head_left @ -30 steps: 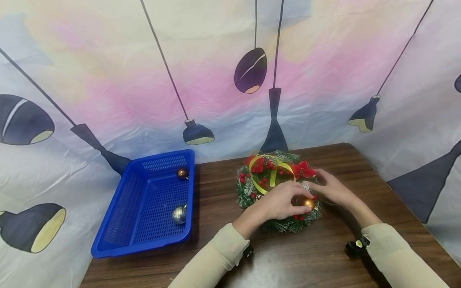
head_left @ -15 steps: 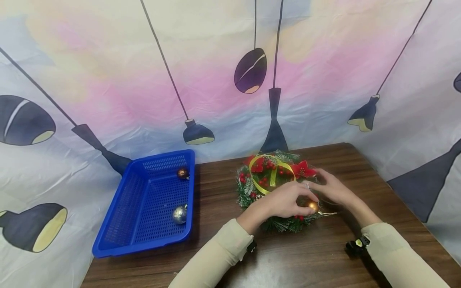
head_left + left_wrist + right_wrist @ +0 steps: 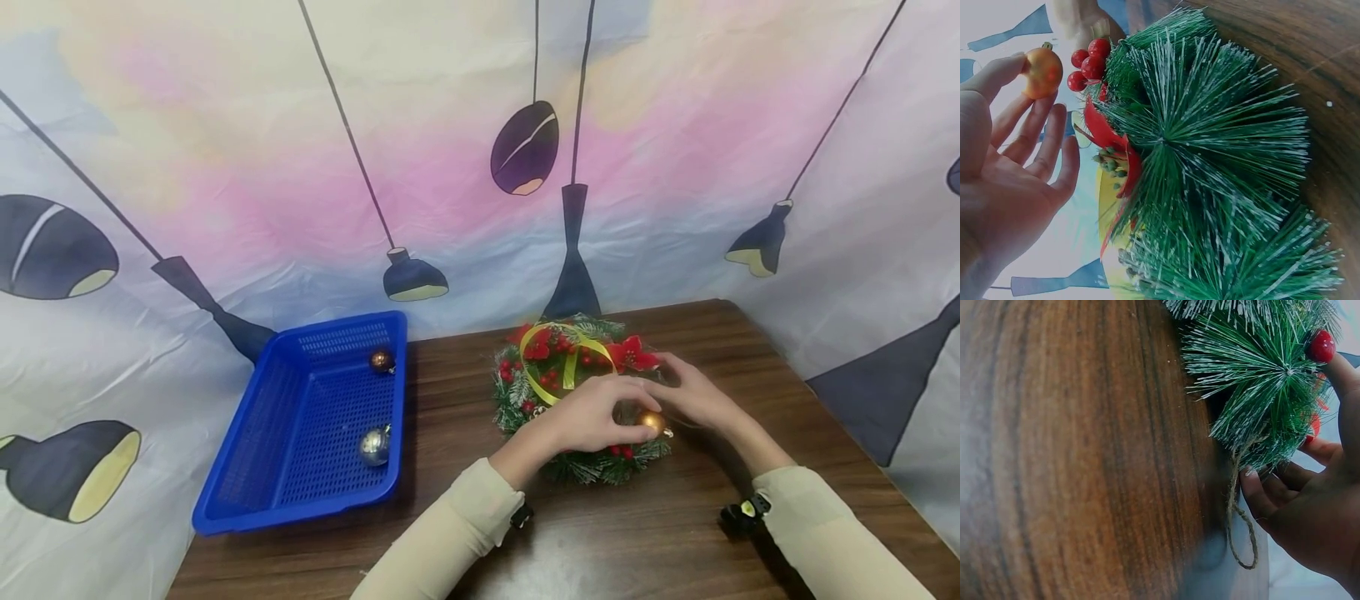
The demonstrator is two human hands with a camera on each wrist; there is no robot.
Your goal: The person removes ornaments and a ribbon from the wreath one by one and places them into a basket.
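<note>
A green wreath (image 3: 558, 367) with red berries, red flowers and a yellow ribbon lies on the brown table (image 3: 637, 542). My left hand (image 3: 592, 421) reaches over its near right part and pinches a small gold ball (image 3: 651, 422) between thumb and fingertips. The left wrist view shows the gold ball (image 3: 1042, 72) at the tips of my left hand (image 3: 1010, 162), beside the wreath (image 3: 1210, 156). My right hand (image 3: 693, 398) grips the wreath's right edge. In the right wrist view its fingers (image 3: 1260, 497) curl under a branch of the wreath (image 3: 1260, 381), next to a twine loop (image 3: 1238, 519).
A blue plastic basket (image 3: 292, 510) stands at the table's left, holding a copper ball (image 3: 381, 361) and a silver ball (image 3: 373, 446). A printed cloth backdrop (image 3: 450, 167) closes off the back and both sides. Bare wood lies in front of the wreath.
The gold ball has shifted a little to the right in my left fingers. The bit of twine that showed beside the wreath half a second ago is out of sight in the head view.
</note>
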